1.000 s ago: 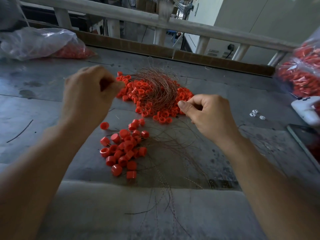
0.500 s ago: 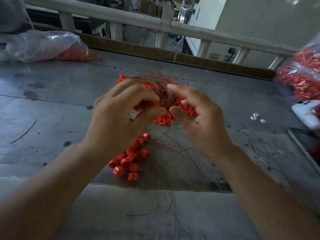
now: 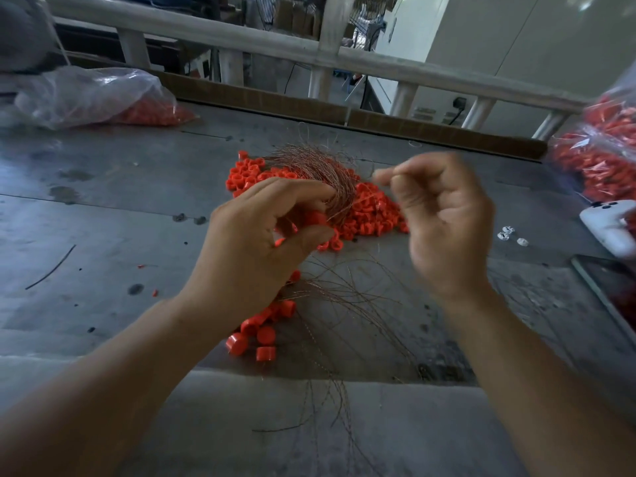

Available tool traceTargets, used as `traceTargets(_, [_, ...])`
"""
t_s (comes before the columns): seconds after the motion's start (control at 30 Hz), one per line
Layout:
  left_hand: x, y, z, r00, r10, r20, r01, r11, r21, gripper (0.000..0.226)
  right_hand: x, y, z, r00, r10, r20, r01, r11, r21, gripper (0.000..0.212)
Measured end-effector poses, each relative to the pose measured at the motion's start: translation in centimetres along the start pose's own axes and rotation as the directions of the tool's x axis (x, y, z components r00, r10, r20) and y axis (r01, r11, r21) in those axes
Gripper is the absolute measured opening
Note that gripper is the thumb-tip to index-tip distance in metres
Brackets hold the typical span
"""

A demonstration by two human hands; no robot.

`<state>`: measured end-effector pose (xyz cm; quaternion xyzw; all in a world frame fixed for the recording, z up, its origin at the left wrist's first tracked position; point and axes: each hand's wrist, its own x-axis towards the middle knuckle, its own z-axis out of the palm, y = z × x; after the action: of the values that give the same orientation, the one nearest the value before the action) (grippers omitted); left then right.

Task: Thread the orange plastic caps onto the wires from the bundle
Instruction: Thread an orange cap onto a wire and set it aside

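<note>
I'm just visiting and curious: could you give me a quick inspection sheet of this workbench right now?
Surface: grey table, stained and scuffed.
Job's things: pile of orange caps with a wire bundle lying on it; smaller heap of caps nearer; loose wires trailing to the front edge.
Clutter: left bag and right bag of orange parts; white device; small white bits.
Hands: left hand pinches an orange cap; right hand blurred, fingers curled, contents unclear.
Cables: black cord plugged into a wall socket.
Surroundings: white railing, cardboard strip along the table's far edge.

2 hands [image 3: 254, 242] [image 3: 444, 222], 2 bags [image 3: 86, 94] [image 3: 599, 156], 3 white bits [image 3: 506, 233].
</note>
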<state>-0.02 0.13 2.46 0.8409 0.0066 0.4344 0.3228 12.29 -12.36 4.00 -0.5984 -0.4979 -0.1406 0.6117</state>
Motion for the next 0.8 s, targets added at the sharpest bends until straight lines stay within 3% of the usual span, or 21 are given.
traceTargets(0.07, [0.1,-0.3,0.1,0.987,-0.157,0.023,0.158,0.983,-0.091,0.033,0.5,0.1,-0.8,0.988,-0.053,-0.142,0.052,0.999,-0.012,0.02])
traceTargets(0.13, [0.1,-0.6,0.1,0.94,-0.33,0.079,0.34,0.91,-0.239,0.034,0.9,0.2,-1.4,0.978,-0.083,-0.194,0.066,0.994,-0.09,0.019])
traceTargets(0.23, [0.3,-1.0,0.2,0.848,-0.496,0.187,0.523,0.724,-0.449,0.025,1.1,0.5,-1.8,0.987,-0.111,-0.115,0.083,0.97,-0.227,0.015])
traceTargets(0.33, [0.4,-1.3,-0.1,0.788,-0.55,0.277,0.577,0.501,-0.645,0.028,0.9,0.3,-1.3,0.994,-0.104,0.022,0.106,0.953,-0.284,0.016])
traceTargets(0.4, [0.5,-1.3,-0.3,0.78,-0.541,0.314,0.574,0.42,-0.703,0.026,0.4,-0.1,-0.6,0.991,-0.056,0.118,0.087,0.958,-0.272,0.018])
traceTargets(0.53, [0.6,-1.3,-0.5,0.795,-0.499,0.347,0.562,0.387,-0.731,0.022,-0.7,-0.5,1.0,0.97,0.02,0.244,0.045,0.965,-0.259,0.014])
traceTargets(0.8, [0.5,-1.1,-0.4,0.819,-0.432,0.378,0.553,0.415,-0.723,0.024,-0.9,-1.0,1.1,0.965,0.097,0.244,-0.044,0.976,-0.214,0.013])
